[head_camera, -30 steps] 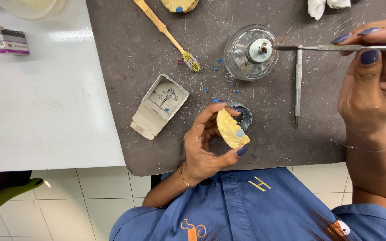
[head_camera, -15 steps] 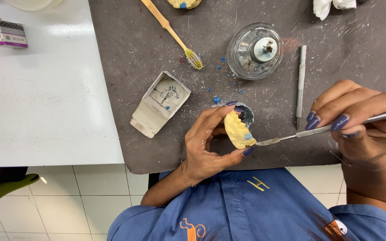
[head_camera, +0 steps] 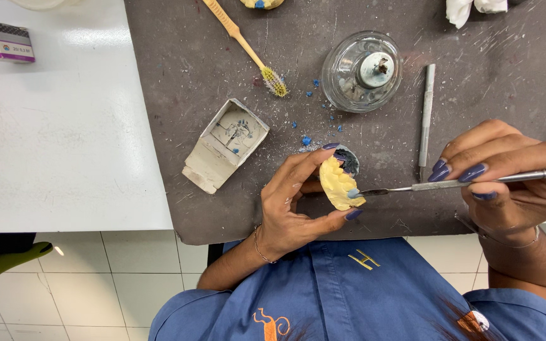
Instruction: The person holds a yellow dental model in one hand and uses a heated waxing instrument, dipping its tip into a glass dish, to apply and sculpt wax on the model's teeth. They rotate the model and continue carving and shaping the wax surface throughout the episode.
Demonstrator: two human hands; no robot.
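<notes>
Left hand point(head_camera: 292, 208) curled round a pale yellow dental cast point(head_camera: 340, 185), thumb under its near edge, fingertips over the far side, just above the desk point(head_camera: 178, 126). Looks like plaster: stiff, light, brittle at the thin ridges, so that edge grip seems wise. Its long axis runs near-right to far-left, toothed face toward the right. Right hand point(head_camera: 507, 183) pinches a slim metal carving tool point(head_camera: 462, 183) lying left-right, tip touching the cast's near-right edge. Farther off: a spare steel instrument point(head_camera: 426, 113), an open little box point(head_camera: 225, 144), a glass burner point(head_camera: 363, 71), a yellow toothbrush point(head_camera: 244, 44)
</notes>
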